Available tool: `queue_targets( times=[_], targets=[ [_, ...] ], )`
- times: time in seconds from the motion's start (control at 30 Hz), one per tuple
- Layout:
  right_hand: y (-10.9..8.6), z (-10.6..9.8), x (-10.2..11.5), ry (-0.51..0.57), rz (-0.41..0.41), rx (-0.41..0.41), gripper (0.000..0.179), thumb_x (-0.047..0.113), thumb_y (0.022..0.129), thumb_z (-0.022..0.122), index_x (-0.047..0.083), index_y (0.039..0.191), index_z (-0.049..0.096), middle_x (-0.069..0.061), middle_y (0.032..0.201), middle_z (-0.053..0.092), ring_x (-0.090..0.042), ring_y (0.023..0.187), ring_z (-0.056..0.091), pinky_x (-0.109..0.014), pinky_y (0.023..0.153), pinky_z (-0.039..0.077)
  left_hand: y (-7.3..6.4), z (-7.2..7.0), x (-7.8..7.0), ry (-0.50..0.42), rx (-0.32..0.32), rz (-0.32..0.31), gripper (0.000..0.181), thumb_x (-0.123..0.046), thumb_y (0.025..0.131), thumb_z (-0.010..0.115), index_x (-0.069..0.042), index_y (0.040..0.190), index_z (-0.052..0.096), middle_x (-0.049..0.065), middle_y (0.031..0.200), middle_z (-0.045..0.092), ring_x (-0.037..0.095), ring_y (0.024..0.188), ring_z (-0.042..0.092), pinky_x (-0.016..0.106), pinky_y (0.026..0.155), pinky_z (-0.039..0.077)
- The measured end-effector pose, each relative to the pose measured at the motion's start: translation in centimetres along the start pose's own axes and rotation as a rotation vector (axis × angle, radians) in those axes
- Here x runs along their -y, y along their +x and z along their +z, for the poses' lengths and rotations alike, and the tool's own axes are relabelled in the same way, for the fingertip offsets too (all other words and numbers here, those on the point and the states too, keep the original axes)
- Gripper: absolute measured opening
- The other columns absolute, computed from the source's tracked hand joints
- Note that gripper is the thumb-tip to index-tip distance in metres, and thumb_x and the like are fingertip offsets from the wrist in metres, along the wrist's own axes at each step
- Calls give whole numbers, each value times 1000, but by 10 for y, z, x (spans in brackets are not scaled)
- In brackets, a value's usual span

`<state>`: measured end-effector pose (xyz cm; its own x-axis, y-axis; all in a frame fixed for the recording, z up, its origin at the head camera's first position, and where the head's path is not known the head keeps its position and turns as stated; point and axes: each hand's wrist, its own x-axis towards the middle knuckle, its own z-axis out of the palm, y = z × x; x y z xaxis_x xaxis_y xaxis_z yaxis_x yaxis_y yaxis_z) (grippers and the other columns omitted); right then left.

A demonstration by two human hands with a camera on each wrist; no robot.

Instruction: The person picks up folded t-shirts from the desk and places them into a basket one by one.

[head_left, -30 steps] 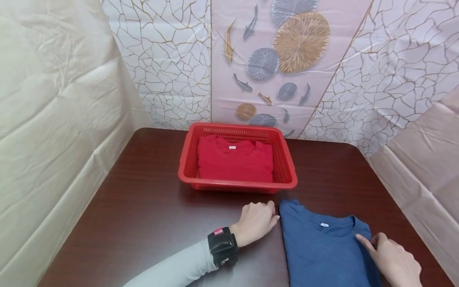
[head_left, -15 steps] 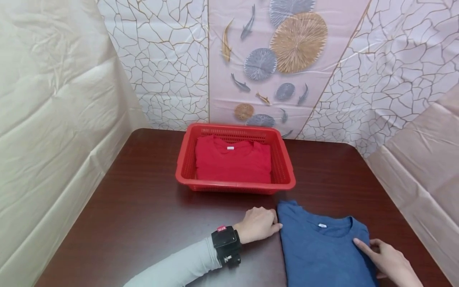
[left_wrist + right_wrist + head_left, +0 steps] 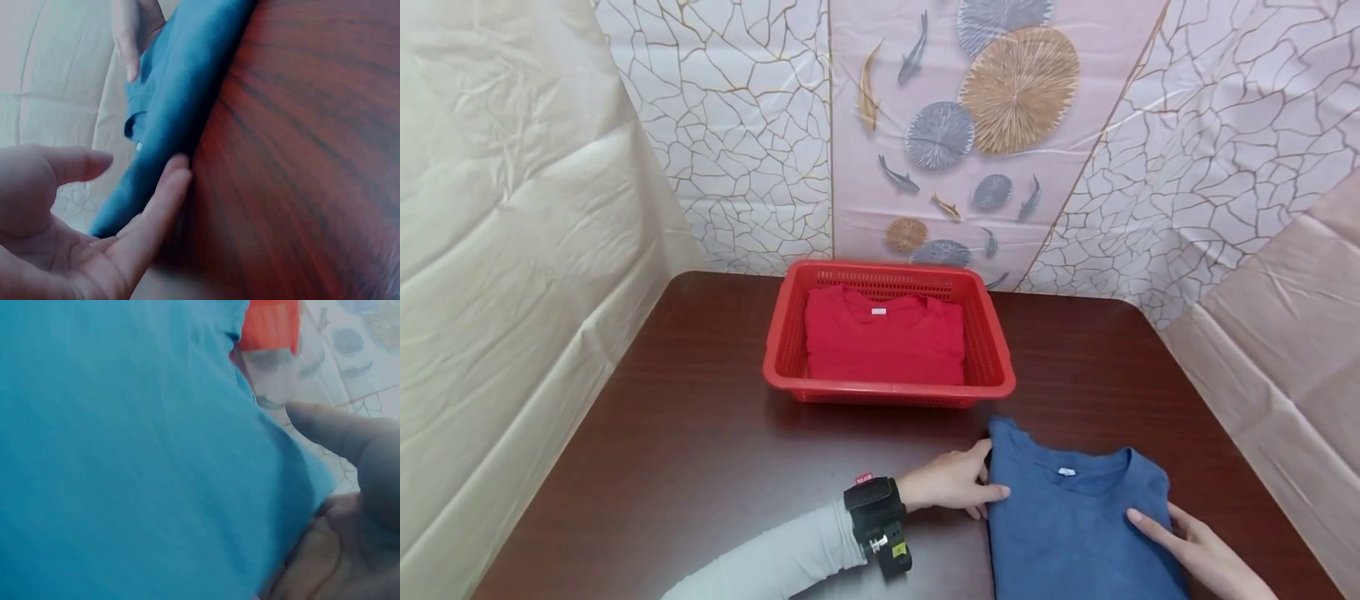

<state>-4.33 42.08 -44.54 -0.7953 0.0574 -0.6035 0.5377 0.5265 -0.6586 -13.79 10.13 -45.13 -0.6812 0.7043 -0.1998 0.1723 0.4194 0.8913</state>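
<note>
A folded blue T-shirt (image 3: 1078, 525) lies at the front right of the table, its collar with a white label facing the back. At its left edge, my left hand (image 3: 951, 482) has the fingers along and under the fold, thumb over the top. The left wrist view shows that thumb (image 3: 81, 165) apart from the cloth. My right hand (image 3: 1206, 554) is at the opposite edge, fingers tucked beneath the shirt and mostly hidden. In the right wrist view its thumb (image 3: 337, 431) stands raised beside the shirt's corner.
Behind the shirt stands a red plastic basket (image 3: 887, 388) with a folded red T-shirt (image 3: 883, 342) inside. The dark wooden table (image 3: 700, 433) has cloth-covered walls at the back and both sides.
My left hand has uncurled, its thumb moving over the shirt's left edge and its fingers to the underside. My right hand has slid slightly left, further under the right edge.
</note>
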Motion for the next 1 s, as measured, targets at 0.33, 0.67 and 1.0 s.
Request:
queue_targets(
  times=[0.33,0.67,1.0],
  targets=[
    [3,12,0,213,45,170,91,50,96,34,4,138,-33,-42,142,-5,-58,122,24,-61,88,42,9,17,5,-404,163,49,94,-12,88,59,-33,147,-10,-7,151,3,9,110,44,32,55,56],
    [-2,20,0,300,48,180,94,46,96,39,8,136,-37,-39,142,-6,-52,121,28,-62,90,40,10,9,3,-398,261,117,90,1,87,49,-46,145,-2,-6,145,17,9,106,47,32,55,56],
    [-14,21,3,308,44,173,91,47,96,36,6,137,-35,-40,142,-3,-50,119,34,-63,90,40,10,1,-6,-358,282,237,89,2,86,49,-46,145,1,-13,146,15,5,119,32,30,50,54]
  ],
)
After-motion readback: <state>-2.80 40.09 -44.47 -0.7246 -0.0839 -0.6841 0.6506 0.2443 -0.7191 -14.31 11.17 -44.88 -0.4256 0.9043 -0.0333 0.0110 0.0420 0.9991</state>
